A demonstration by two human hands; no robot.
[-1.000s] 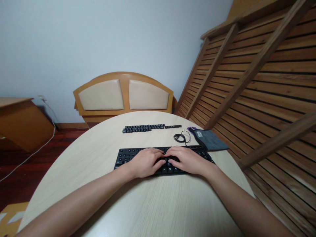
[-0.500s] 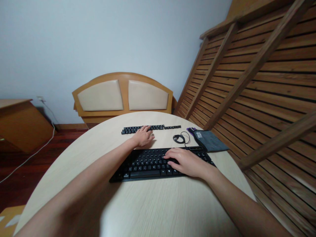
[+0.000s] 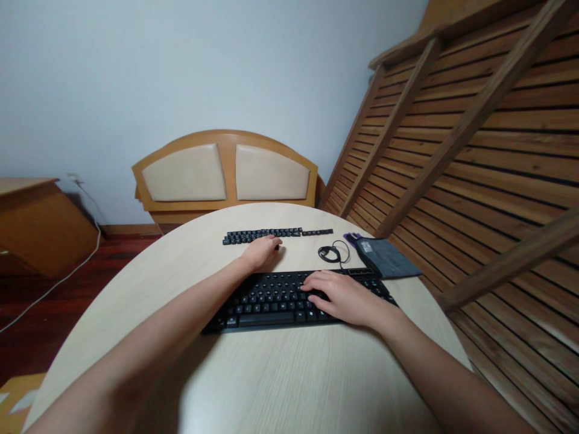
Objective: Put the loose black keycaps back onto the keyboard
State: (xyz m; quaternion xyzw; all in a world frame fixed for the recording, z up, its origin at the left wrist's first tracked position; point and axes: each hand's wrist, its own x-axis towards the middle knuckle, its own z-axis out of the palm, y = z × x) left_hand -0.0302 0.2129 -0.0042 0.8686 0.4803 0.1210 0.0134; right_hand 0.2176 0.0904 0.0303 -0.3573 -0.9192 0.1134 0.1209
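Observation:
A black keyboard [image 3: 266, 318] lies on the round table, with bare spots in its upper rows where keycaps are off. My right hand [image 3: 335, 294] rests on its right half, fingers laid over the keys and thumb apart, holding nothing. Beyond the keyboard, rows of loose black keycaps [image 3: 239, 238] are lined up on the table. My left hand [image 3: 262, 252] is just in front of these rows, its fingers drawn together in a pinch. A small dark keycap [image 3: 277, 246] shows at its fingertips, mostly hidden by the hand.
A coiled black cable [image 3: 330, 254] runs from the keyboard's back edge. Right of it lies a grey cloth pouch [image 3: 391, 258] with a purple item [image 3: 350, 238] by its corner. Wooden slats [image 3: 452, 150] lean at the right, and a headboard [image 3: 230, 163] stands behind the table.
My left hand's spread fingers have closed into a pinch near the keycap rows, and it has drawn slightly back. My right hand stays on the keyboard.

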